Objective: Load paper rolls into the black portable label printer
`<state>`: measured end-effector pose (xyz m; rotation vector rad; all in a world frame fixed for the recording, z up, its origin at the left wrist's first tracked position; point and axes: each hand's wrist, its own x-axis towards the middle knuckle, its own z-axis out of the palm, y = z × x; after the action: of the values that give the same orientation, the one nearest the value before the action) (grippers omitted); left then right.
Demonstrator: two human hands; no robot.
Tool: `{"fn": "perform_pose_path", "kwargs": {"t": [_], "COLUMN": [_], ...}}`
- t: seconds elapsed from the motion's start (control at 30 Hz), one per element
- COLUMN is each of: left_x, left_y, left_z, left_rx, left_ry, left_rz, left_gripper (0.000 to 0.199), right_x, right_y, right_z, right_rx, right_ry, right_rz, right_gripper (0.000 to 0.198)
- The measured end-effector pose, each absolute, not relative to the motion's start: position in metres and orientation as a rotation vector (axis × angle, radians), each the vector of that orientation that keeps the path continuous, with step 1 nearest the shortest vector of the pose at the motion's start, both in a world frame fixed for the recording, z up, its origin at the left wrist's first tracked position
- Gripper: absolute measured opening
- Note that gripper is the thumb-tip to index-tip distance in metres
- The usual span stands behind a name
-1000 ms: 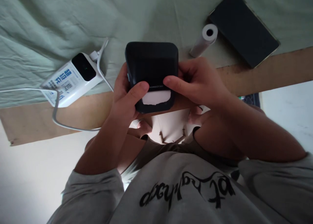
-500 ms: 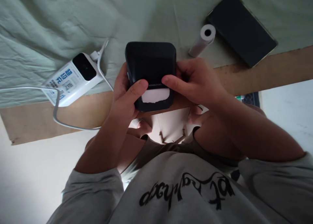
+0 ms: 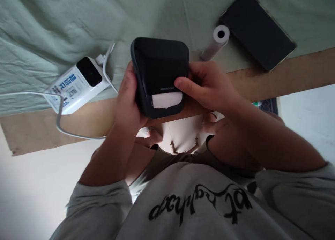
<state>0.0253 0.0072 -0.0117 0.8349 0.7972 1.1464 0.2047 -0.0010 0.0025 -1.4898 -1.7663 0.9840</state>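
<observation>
Both hands grasp a small black printer (image 3: 161, 74) above the near table edge.
The left hand (image 3: 128, 100) cups its left side; the right hand (image 3: 209, 86) grips its right, thumb at the slot. It is boxy, round-cornered, with white paper (image 3: 166, 99) poking out.

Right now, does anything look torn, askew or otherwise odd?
Mostly tidy. The paper strip sticking out of the black printer has a ragged, uneven edge. The paper roll lies on its side beside the tablet.
</observation>
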Motion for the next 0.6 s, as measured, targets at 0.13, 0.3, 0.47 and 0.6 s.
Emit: {"fn": "perform_pose_path", "kwargs": {"t": [0.13, 0.3, 0.47, 0.6], "left_x": [0.0274, 0.0238, 0.0239, 0.0271], "left_y": [0.0081, 0.0111, 0.0123, 0.0114], "left_z": [-0.0107, -0.0148, -0.0105, -0.0074], "left_rx": [0.786, 0.805, 0.774, 0.743], "left_ry": [0.906, 0.887, 0.871, 0.813], "left_rz": [1.173, 1.213, 1.221, 1.236], "left_gripper": [0.045, 0.036, 0.024, 0.024], "right_x": [0.2050, 0.2077, 0.2121, 0.2133], "right_y": [-0.0023, -0.0022, 0.0004, -0.0006], "right_z": [0.0035, 0.0036, 0.0005, 0.0071], "right_rx": [-1.465, -1.434, -1.408, -1.345], "right_ry": [-1.817, -1.883, -1.935, -1.887], "right_rz": [0.973, 0.991, 1.006, 0.964], "right_gripper": [0.046, 0.044, 0.047, 0.054]}}
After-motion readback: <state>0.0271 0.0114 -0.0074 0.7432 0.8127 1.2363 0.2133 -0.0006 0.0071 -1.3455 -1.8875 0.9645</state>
